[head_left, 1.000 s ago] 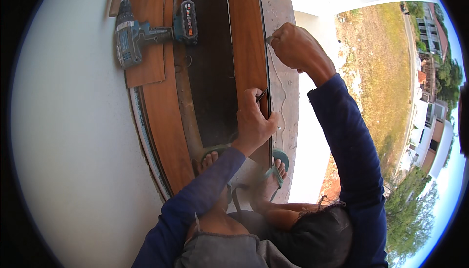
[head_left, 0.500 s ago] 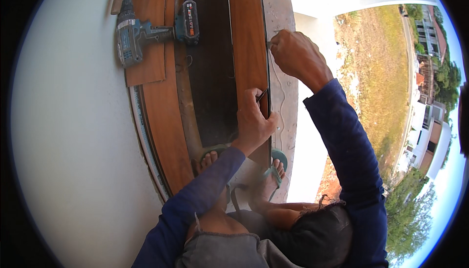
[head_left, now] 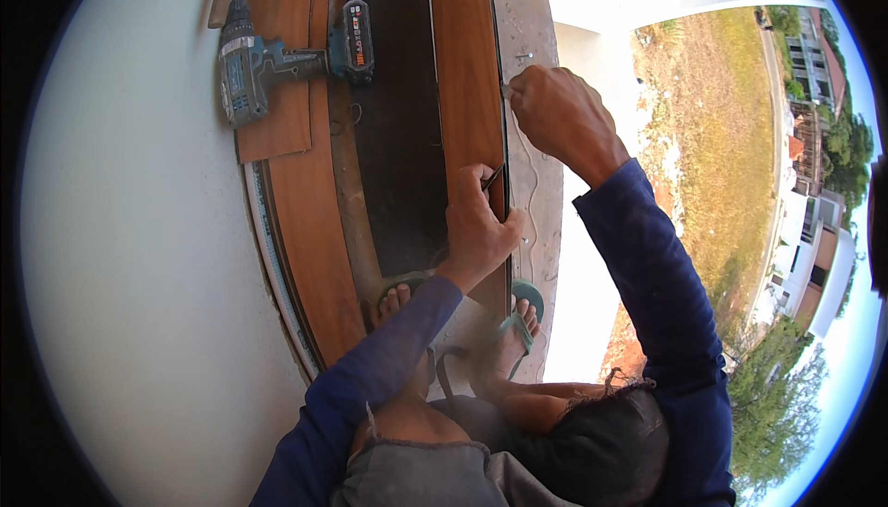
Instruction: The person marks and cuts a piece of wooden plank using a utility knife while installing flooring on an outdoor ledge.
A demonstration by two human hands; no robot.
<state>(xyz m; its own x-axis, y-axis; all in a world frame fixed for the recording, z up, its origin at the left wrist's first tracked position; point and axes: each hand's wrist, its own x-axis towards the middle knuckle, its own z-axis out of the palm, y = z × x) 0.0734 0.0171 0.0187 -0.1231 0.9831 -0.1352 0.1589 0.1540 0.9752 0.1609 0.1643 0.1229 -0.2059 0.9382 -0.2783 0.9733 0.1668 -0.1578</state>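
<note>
A long brown wood plank (head_left: pixel 468 72) runs away from me down the middle, with a thin black edge along its right side. My left hand (head_left: pixel 479 229) is closed round the near part of this plank, its fingers bent at the right edge. A thin dark sliver (head_left: pixel 495 177) sticks out by its forefinger; I cannot tell whether it is part of the edge. Farther along, my right hand (head_left: pixel 566 118) is closed on a small pale metal tool (head_left: pixel 506 92) whose tip touches the plank's black edge. The fingers hide most of that tool.
On other brown planks (head_left: pixel 305 220) at the left lies a blue-black cordless drill (head_left: pixel 245 68), beside a white wall (head_left: pixel 139 229). A dark strip (head_left: pixel 398 137) lies between the planks. The concrete ledge (head_left: pixel 541 183) at right carries screws and a wavy cord. My sandalled feet (head_left: pixel 518 322) are close.
My right hand and its small tool have slid a little toward me along the plank's edge, baring a screw on the ledge. My left hand keeps its hold.
</note>
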